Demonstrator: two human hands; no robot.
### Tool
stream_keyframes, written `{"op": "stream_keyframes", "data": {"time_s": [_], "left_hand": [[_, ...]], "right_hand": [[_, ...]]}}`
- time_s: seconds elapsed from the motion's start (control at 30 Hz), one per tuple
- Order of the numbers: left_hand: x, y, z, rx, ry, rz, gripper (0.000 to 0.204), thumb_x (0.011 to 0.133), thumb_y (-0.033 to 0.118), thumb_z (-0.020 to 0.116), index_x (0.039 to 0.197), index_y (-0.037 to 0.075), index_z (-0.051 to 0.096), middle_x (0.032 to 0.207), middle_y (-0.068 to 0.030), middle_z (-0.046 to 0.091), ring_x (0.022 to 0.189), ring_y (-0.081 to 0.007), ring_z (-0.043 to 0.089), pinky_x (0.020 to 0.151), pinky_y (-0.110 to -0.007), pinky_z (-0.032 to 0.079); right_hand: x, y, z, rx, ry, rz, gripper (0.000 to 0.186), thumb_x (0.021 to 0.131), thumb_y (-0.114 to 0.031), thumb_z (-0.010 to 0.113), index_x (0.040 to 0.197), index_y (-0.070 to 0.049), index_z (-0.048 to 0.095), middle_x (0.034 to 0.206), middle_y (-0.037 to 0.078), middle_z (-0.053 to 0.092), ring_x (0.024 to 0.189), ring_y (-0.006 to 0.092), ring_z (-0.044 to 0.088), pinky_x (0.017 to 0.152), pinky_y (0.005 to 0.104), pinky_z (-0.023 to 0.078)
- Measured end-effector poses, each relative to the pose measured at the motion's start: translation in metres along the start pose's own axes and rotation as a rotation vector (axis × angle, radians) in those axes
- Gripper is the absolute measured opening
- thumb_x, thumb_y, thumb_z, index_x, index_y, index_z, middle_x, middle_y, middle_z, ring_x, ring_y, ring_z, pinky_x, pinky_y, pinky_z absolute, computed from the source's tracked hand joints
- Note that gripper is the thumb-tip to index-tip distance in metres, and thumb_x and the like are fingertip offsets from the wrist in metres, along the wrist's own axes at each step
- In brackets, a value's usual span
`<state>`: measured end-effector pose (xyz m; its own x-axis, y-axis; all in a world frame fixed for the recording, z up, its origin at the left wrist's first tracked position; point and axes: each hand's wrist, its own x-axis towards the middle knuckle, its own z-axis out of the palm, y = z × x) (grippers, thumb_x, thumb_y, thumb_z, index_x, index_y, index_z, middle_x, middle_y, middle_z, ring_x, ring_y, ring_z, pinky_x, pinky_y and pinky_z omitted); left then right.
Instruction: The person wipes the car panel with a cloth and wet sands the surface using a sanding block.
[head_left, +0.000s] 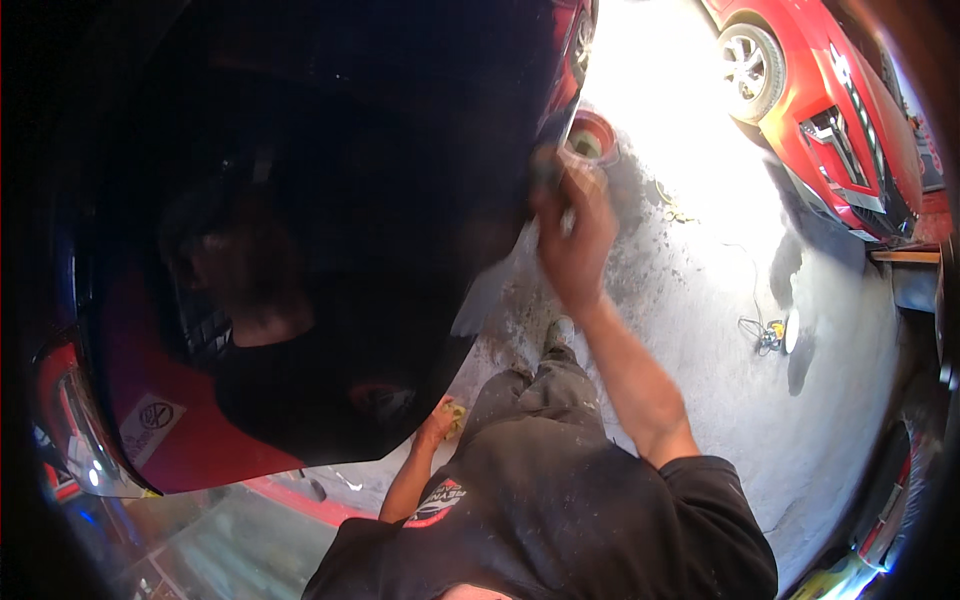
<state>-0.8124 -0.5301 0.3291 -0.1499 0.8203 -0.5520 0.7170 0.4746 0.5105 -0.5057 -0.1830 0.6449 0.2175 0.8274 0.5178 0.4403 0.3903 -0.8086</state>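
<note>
A large, glossy dark car panel (330,200) fills the left of the head view and mirrors parts of me. At its right edge is my right hand (580,235), its fingers bent together and blurred. Something dark shows at those fingertips, too smeared to name. Low by my hip, my left hand (436,425) is closed on a crumpled yellow-green sponge (454,418); the panel's lower edge is just above it. Just beyond my right hand, a reddish bucket (594,124) stands on the floor with something pale green inside.
A red car (810,90) stands at the far right on the pale concrete floor (700,300). A yellow corded work lamp (776,334) lies on the floor to my right. Dark wet spots surround the bucket. Behind me at lower left is a car windshield (250,545).
</note>
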Motion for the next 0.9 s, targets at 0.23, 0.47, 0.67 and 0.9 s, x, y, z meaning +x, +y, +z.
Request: {"op": "stream_keyframes", "data": {"time_s": [0.23,0.47,0.67,0.9], "left_hand": [[-0.005,-0.004,0.005,0.07,0.044,0.038,0.029,0.087,0.015,0.072,0.113,0.007,0.082,0.11,-0.0206,0.076,0.106,-0.0414,0.072,0.097,-0.048,0.057],[0.002,-0.001,0.008,0.049,0.09,0.035,0.029,0.087,0.014,0.072,0.114,0.007,0.081,0.11,-0.0206,0.076,0.107,-0.0411,0.072,0.097,-0.048,0.057],[0.006,0.014,0.005,0.019,0.094,0.016,0.027,0.087,0.013,0.072,0.111,0.006,0.082,0.109,-0.02,0.077,0.106,-0.0413,0.073,0.095,-0.048,0.058],[0.008,0.016,0.01,0.002,0.142,-0.048,0.027,0.089,0.012,0.073,0.114,0.006,0.081,0.113,-0.0208,0.076,0.111,-0.041,0.072,0.1,-0.049,0.056]], "right_hand": [[0.004,-0.012,-0.007,0.07,-0.014,-0.16,0.055,0.087,0.01,0.074,0.14,-0.003,0.068,0.127,0.022,0.073,0.116,0.0413,0.07,0.098,0.0484,0.057],[-0.021,-0.03,-0.01,0.118,-0.076,-0.209,0.048,0.091,0.005,0.074,0.138,-0.001,0.07,0.13,0.023,0.072,0.12,0.0414,0.069,0.1,0.0485,0.056],[0.01,0.005,0.001,0.048,-0.008,-0.169,0.053,0.089,0.007,0.074,0.141,-0.001,0.067,0.129,0.023,0.072,0.119,0.0436,0.069,0.101,0.0493,0.056],[-0.024,-0.024,-0.003,0.102,-0.056,-0.183,0.056,0.085,0.007,0.078,0.14,-0.004,0.069,0.128,0.021,0.072,0.118,0.041,0.069,0.1,0.0476,0.056]]}}
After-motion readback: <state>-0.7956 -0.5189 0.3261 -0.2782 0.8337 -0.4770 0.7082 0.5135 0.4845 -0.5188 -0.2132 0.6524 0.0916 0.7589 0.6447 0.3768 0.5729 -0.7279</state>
